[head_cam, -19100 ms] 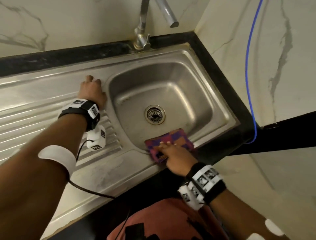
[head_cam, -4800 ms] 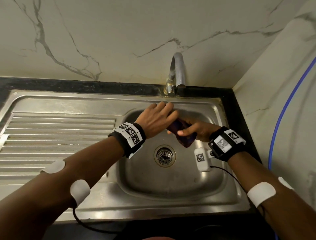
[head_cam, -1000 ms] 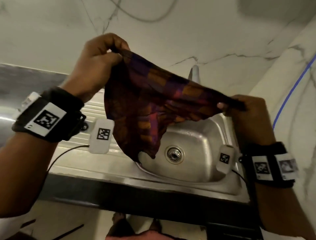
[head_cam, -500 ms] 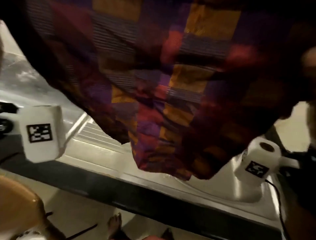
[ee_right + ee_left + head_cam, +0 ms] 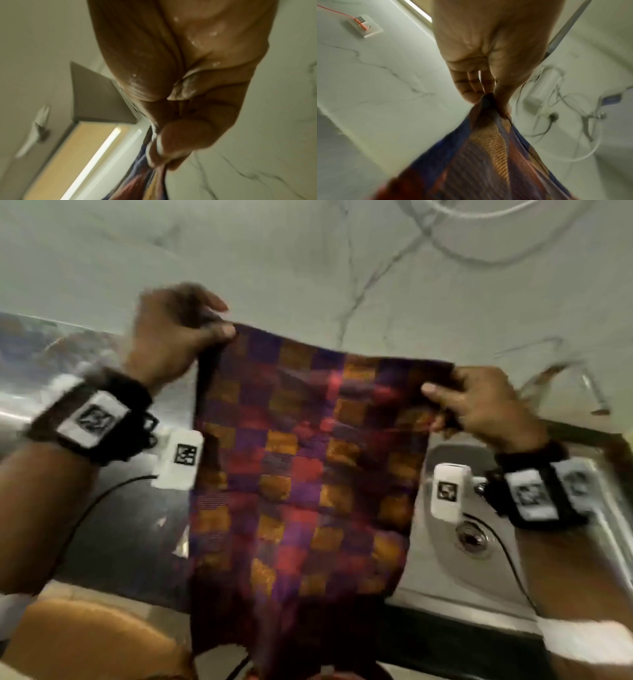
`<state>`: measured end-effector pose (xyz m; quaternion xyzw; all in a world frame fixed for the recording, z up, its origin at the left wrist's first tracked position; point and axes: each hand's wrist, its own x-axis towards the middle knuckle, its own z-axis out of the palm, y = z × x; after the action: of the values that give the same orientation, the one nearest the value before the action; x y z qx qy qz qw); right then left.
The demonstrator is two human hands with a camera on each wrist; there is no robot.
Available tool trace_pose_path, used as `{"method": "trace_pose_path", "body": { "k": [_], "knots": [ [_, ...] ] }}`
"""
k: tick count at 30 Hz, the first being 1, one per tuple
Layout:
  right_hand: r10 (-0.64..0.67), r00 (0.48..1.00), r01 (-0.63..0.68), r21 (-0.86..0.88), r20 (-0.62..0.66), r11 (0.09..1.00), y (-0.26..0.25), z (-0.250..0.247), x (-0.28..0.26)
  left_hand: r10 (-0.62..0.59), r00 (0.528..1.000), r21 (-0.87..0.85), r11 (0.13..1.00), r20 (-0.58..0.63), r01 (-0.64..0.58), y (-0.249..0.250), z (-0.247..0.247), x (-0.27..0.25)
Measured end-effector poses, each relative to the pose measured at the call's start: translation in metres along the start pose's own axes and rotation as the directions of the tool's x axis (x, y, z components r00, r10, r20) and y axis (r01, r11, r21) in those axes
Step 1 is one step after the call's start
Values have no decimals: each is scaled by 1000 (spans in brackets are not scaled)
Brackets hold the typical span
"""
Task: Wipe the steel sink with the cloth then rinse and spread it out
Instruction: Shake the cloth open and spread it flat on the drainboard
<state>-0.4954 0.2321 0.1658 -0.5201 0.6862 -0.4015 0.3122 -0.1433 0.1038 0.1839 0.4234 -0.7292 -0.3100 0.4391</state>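
One woven cloth [image 5: 301, 474], checked in purple, orange and red squares, hangs flat and open above the front edge of the steel sink [image 5: 445, 563]. The left hand [image 5: 178, 337] pinches its upper left corner; the right hand [image 5: 479, 405] pinches its upper right corner, skin wet. Both hands are apart. One round drain [image 5: 472, 539] shows in the basin. Wrist bands carry black-and-white square markers; no legible writing.

cloth [image 5: 301, 474]: purple, orange, red checks | sink [image 5: 445, 559]: grey steel
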Motion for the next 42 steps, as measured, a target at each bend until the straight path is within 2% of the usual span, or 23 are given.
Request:
{"method": "trace_pose_path", "body": {
  "k": [3,5,7,9,11,13,17,20,21,23,25,27,30,34,36,39,41,42],
  "knots": [
    [223,974,-219,-97,34,971,36,45,58,-62,991,255,967,119,30,-56,29,28],
    [322,946,-317,-113,25,941,57,66,91,-186,972,422,900,140,112,-96,43,52],
    [381,924,-380,-117,-14,918,74,86,116,-233,961,527,841,151,121,-120,64,65],
    [413,907,-421,-123,-87,899,88,99,135,-280,947,533,832,158,157,-141,82,77],
    [426,892,-446,-147,-150,883,100,108,151,-356,925,481,839,130,255,-157,98,89],
    [431,881,-459,-130,-197,879,109,112,165,-376,922,450,841,92,299,-170,115,98],
    [464,855,-500,-129,-232,857,131,115,191,-370,925,453,841,85,295,-188,142,115],
    [439,845,-513,-234,-304,826,148,115,205,-360,923,473,842,133,260,-196,158,126],
    [409,850,-508,-311,-332,804,146,115,203,-340,926,484,846,168,223,-198,163,127],
    [325,891,-447,-483,-317,753,138,121,191,-324,913,498,851,249,166,-201,171,124],
    [252,941,-338,-578,-226,743,132,133,174,-327,885,524,844,331,116,-205,175,117],
    [216,970,-239,-630,-115,739,132,148,151,-323,857,563,825,402,47,-206,176,106],
    [233,972,-168,-662,11,731,132,170,112,-332,823,562,827,460,20,-201,174,79],
    [222,962,-52,-696,157,716,124,194,52,-318,812,549,836,490,-3,-189,169,27],
    [269,932,-14,-721,241,693,125,202,20,-332,764,552,833,552,-36,-186,166,-2],
    [356,879,12,-760,319,650,134,208,-17,-434,609,634,759,663,-148,-183,161,-48],
    [386,862,22,-785,329,619,145,209,-32,-523,507,683,703,685,-198,-180,156,-77],
    [389,859,37,-798,333,602,149,208,-36,-549,474,697,681,688,-223,-179,154,-89]
  ]
}}
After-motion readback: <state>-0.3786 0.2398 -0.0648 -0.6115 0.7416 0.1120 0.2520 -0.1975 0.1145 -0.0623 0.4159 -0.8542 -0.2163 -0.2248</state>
